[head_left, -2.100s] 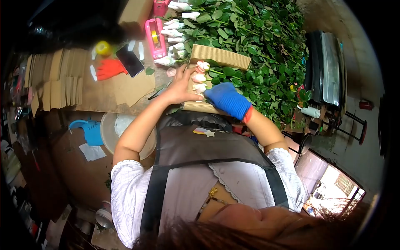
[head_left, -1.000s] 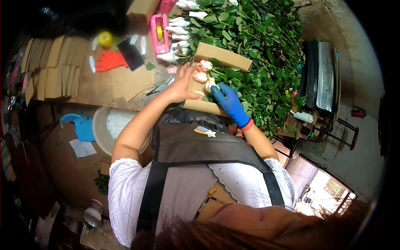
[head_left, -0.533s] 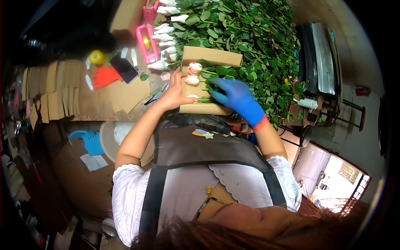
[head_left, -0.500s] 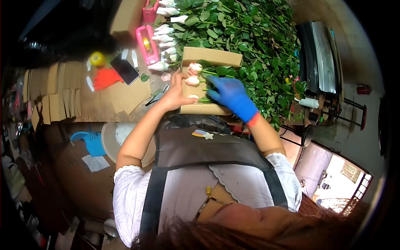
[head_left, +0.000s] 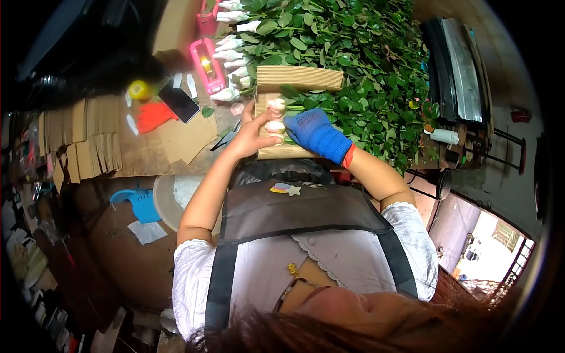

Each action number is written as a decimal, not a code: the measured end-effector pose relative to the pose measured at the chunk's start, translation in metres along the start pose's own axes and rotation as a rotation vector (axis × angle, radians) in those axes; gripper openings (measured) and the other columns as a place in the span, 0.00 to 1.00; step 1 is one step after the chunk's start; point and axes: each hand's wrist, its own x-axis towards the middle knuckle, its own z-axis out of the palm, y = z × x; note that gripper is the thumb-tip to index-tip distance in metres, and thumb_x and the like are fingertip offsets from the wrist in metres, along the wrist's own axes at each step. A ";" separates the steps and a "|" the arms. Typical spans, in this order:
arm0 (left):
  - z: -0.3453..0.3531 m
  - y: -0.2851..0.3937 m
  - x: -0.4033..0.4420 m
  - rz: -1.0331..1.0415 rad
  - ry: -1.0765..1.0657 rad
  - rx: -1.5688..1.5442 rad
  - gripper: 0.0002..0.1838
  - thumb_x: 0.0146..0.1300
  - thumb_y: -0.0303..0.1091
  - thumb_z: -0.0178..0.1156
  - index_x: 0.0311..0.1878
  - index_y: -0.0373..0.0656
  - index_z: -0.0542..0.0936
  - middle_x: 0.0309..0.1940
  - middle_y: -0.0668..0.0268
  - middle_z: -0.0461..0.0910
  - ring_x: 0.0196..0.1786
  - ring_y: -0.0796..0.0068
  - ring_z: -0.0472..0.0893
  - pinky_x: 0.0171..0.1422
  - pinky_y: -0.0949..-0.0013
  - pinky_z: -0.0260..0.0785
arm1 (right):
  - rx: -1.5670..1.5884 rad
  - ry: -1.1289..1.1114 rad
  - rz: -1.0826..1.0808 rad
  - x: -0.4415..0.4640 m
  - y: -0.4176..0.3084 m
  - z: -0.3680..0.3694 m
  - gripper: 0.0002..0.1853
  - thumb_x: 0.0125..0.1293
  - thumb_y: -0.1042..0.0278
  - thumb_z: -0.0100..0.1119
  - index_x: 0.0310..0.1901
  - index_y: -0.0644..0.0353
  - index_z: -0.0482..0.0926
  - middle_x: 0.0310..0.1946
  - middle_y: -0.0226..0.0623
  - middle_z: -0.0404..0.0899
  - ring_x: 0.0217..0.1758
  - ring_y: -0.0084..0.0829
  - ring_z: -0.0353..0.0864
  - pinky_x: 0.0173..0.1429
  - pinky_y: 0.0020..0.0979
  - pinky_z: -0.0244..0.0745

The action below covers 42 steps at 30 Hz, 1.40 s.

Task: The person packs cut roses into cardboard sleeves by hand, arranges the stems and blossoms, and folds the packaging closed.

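Observation:
A sheet of corrugated cardboard [head_left: 299, 78] lies on the workbench with its far and near edges turned up. On it are pale pink-and-white roses, one upper rose [head_left: 275, 106] and a middle rose [head_left: 274, 126], with another partly hidden below. My bare left hand [head_left: 250, 136] is at the cardboard's left edge, its forefinger and thumb around the middle rose. My right hand [head_left: 316, 134], in a blue glove, is curled over the stems just right of the rose heads. Its fingertips are partly hidden. Green leaves and stems extend from the roses to the right.
A large pile of leafy stems [head_left: 365, 65] covers the bench's far right, with white-netted buds [head_left: 226, 56] along its left side. Left are a pink tape dispenser [head_left: 206, 66], phone [head_left: 178, 105], orange glove [head_left: 154, 117], scissors [head_left: 222, 140] and stacked cardboard pieces [head_left: 88, 132].
My right hand has closed and moved down and slightly left over the stems, near the middle rose. My left forefinger and thumb have come around that rose. The view has shifted slightly.

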 end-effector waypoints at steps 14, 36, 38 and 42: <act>0.012 -0.005 0.010 0.034 0.234 0.073 0.32 0.51 0.43 0.77 0.57 0.43 0.77 0.72 0.37 0.55 0.75 0.44 0.59 0.74 0.56 0.58 | 0.146 0.262 0.110 0.011 0.017 0.002 0.12 0.68 0.56 0.55 0.44 0.53 0.78 0.34 0.41 0.85 0.38 0.43 0.87 0.38 0.45 0.78; 0.027 -0.006 0.025 -0.010 0.401 0.068 0.20 0.57 0.39 0.74 0.49 0.41 0.81 0.67 0.39 0.62 0.70 0.50 0.67 0.70 0.59 0.62 | 0.118 0.331 0.144 0.038 0.026 0.002 0.13 0.67 0.50 0.55 0.42 0.50 0.76 0.29 0.40 0.84 0.35 0.45 0.85 0.37 0.46 0.75; 0.026 -0.004 0.023 -0.040 0.396 0.044 0.26 0.56 0.39 0.75 0.54 0.38 0.77 0.63 0.43 0.66 0.67 0.52 0.69 0.69 0.58 0.63 | 0.080 0.388 0.107 0.037 0.033 0.006 0.13 0.67 0.51 0.55 0.41 0.51 0.76 0.28 0.38 0.84 0.34 0.45 0.85 0.36 0.45 0.75; 0.023 0.009 0.023 -0.037 0.437 0.007 0.37 0.55 0.40 0.74 0.63 0.33 0.67 0.56 0.48 0.71 0.60 0.55 0.71 0.67 0.58 0.63 | -0.014 0.350 0.014 0.032 0.039 -0.003 0.06 0.65 0.62 0.56 0.39 0.51 0.79 0.28 0.36 0.84 0.34 0.40 0.86 0.33 0.42 0.75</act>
